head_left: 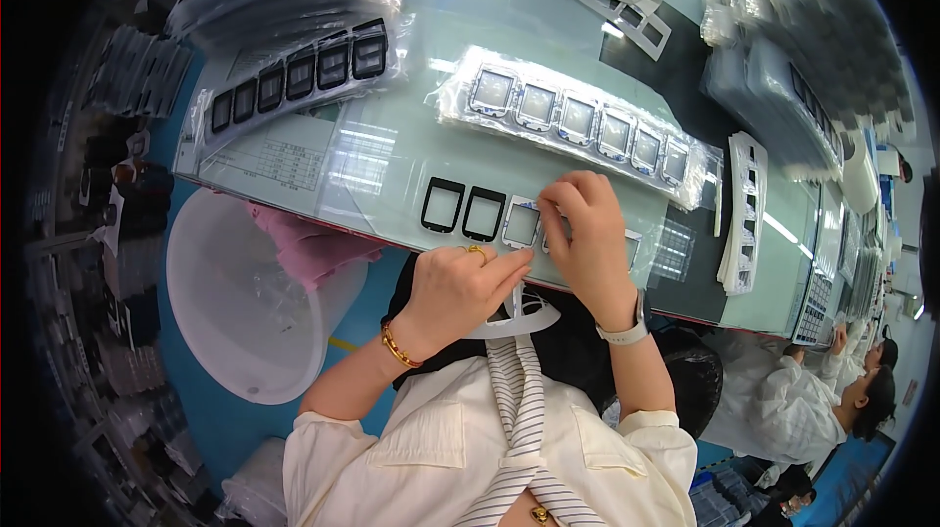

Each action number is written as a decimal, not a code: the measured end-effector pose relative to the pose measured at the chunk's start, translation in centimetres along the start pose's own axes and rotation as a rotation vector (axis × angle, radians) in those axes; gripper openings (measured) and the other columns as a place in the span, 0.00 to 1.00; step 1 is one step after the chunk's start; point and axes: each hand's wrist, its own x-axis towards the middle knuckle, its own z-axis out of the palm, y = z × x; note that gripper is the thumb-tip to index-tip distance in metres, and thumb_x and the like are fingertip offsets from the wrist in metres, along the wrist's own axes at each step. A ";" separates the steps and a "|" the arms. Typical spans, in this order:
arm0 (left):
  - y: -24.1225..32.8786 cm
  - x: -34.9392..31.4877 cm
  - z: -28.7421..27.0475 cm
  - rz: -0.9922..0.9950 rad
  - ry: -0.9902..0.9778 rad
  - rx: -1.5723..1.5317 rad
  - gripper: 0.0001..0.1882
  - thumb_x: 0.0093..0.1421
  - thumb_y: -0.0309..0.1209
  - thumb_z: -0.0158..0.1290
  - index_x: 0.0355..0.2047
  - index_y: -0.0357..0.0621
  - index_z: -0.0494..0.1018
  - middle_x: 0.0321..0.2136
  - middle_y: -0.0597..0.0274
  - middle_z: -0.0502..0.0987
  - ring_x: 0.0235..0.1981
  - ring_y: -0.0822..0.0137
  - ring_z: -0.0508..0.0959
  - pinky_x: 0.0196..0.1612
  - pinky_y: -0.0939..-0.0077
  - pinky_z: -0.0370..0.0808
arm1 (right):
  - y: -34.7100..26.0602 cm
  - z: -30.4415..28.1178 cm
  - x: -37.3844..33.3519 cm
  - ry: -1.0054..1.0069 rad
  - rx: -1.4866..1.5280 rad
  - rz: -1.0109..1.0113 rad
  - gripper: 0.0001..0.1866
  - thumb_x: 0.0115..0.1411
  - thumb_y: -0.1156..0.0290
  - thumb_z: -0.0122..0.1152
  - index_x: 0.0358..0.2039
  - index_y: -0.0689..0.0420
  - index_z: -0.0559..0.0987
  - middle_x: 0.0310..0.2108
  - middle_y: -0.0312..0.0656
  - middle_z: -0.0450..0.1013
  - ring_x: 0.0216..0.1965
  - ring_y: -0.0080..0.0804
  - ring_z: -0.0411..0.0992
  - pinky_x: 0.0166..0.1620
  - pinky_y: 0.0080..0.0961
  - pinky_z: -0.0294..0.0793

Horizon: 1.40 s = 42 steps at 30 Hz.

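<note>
A row of small rectangular frames lies along the table's near edge. At its left are two black frames [444, 205] with rounded corners. Beside them sits a white frame [522, 221] with blue marks at its top. My left hand [458, 287] is closed, thumb and index finger together at this frame's lower edge. Over its right side bends my right hand [586, 223], fingers pinched; whatever lies between the fingertips is hidden. More pale frames [634, 248] are partly covered by the right hand. Under my hands, a white cut-out strip [534, 319] rests at my lap.
Beyond the row, a clear plastic tray [578, 125] holds several frames. Bagged black frames [304, 76] lie at the left, stacked trays [774, 96] at the right. A white tub [245, 321] with pink cloth stands left of me. Other people [793, 400] sit at the right.
</note>
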 end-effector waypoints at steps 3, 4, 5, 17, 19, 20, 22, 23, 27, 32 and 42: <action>0.0 0.0 -0.1 -0.006 -0.009 -0.011 0.08 0.60 0.36 0.66 0.40 0.56 0.87 0.17 0.69 0.75 0.16 0.66 0.76 0.20 0.71 0.69 | -1.1 -0.9 0.6 0.084 -0.196 -0.047 0.12 0.60 0.81 0.66 0.45 0.61 0.83 0.42 0.45 0.76 0.43 0.45 0.74 0.45 0.36 0.75; 0.0 0.1 -0.2 -0.004 -0.016 -0.014 0.08 0.60 0.36 0.66 0.39 0.55 0.87 0.18 0.69 0.77 0.16 0.65 0.76 0.20 0.71 0.70 | -1.1 -1.2 0.4 0.084 -0.197 -0.048 0.12 0.60 0.81 0.66 0.45 0.61 0.83 0.42 0.45 0.76 0.43 0.45 0.74 0.45 0.36 0.75; -0.1 0.1 -0.1 -0.004 -0.015 -0.015 0.08 0.60 0.36 0.66 0.39 0.55 0.87 0.18 0.69 0.77 0.16 0.65 0.76 0.20 0.71 0.70 | -1.0 -1.7 0.1 0.115 -0.126 -0.013 0.15 0.60 0.81 0.67 0.48 0.60 0.83 0.42 0.45 0.77 0.44 0.45 0.75 0.45 0.35 0.75; -0.9 -0.5 -3.1 -0.188 0.005 -0.644 0.11 0.60 0.32 0.69 0.42 0.45 0.84 0.23 0.65 0.81 0.17 0.73 0.73 0.22 0.79 0.64 | -3.9 -3.8 -4.6 -0.409 0.544 0.312 0.09 0.62 0.72 0.72 0.38 0.63 0.82 0.29 0.43 0.76 0.31 0.34 0.75 0.36 0.27 0.75; -1.9 -1.0 -3.5 -0.106 -0.038 -0.525 0.08 0.60 0.32 0.69 0.37 0.44 0.85 0.22 0.64 0.81 0.18 0.71 0.75 0.23 0.78 0.65 | -3.9 -3.9 -4.2 -0.425 0.487 0.288 0.07 0.63 0.73 0.70 0.34 0.63 0.81 0.27 0.43 0.76 0.30 0.33 0.75 0.35 0.27 0.74; -1.8 -1.0 -3.7 -0.138 -0.050 -0.544 0.06 0.61 0.31 0.68 0.33 0.43 0.84 0.23 0.63 0.81 0.19 0.70 0.76 0.24 0.76 0.68 | -3.8 -3.9 -4.1 -0.469 0.449 0.227 0.07 0.63 0.73 0.70 0.34 0.63 0.82 0.28 0.43 0.76 0.30 0.32 0.75 0.35 0.26 0.74; -1.8 -1.4 -3.8 -0.159 -0.051 -0.547 0.05 0.61 0.30 0.68 0.32 0.42 0.84 0.23 0.62 0.81 0.19 0.69 0.77 0.24 0.76 0.69 | -4.1 -4.1 -3.9 -0.503 0.385 0.148 0.06 0.63 0.75 0.69 0.36 0.64 0.82 0.30 0.42 0.78 0.31 0.31 0.76 0.36 0.26 0.75; -1.8 -1.6 -3.9 -0.177 -0.053 -0.554 0.05 0.61 0.29 0.67 0.32 0.41 0.83 0.23 0.61 0.81 0.20 0.68 0.78 0.25 0.75 0.70 | -4.2 -3.8 -3.8 -0.505 0.388 0.144 0.06 0.63 0.75 0.69 0.36 0.64 0.82 0.30 0.42 0.78 0.31 0.31 0.76 0.36 0.26 0.75; -1.7 -1.6 -4.1 -0.197 -0.050 -0.540 0.06 0.61 0.28 0.67 0.30 0.39 0.83 0.24 0.60 0.82 0.21 0.67 0.80 0.26 0.75 0.72 | -4.5 -3.5 -3.0 -0.347 0.551 0.176 0.05 0.63 0.79 0.68 0.38 0.64 0.81 0.36 0.42 0.78 0.35 0.32 0.77 0.41 0.25 0.79; -2.1 -1.9 -4.3 -0.221 -0.053 -0.543 0.07 0.61 0.29 0.67 0.30 0.39 0.82 0.24 0.60 0.83 0.22 0.66 0.80 0.27 0.75 0.73 | -5.0 -2.7 -2.8 -0.362 0.555 0.189 0.04 0.63 0.81 0.66 0.37 0.64 0.80 0.39 0.42 0.77 0.36 0.29 0.77 0.39 0.23 0.77; -3.5 -2.6 -4.5 -0.398 -0.069 -0.402 0.07 0.61 0.28 0.67 0.31 0.37 0.83 0.25 0.57 0.84 0.24 0.65 0.82 0.29 0.74 0.75 | -7.6 -3.6 -1.7 -0.260 0.467 -0.145 0.06 0.58 0.83 0.67 0.36 0.64 0.79 0.37 0.43 0.78 0.33 0.35 0.75 0.39 0.27 0.75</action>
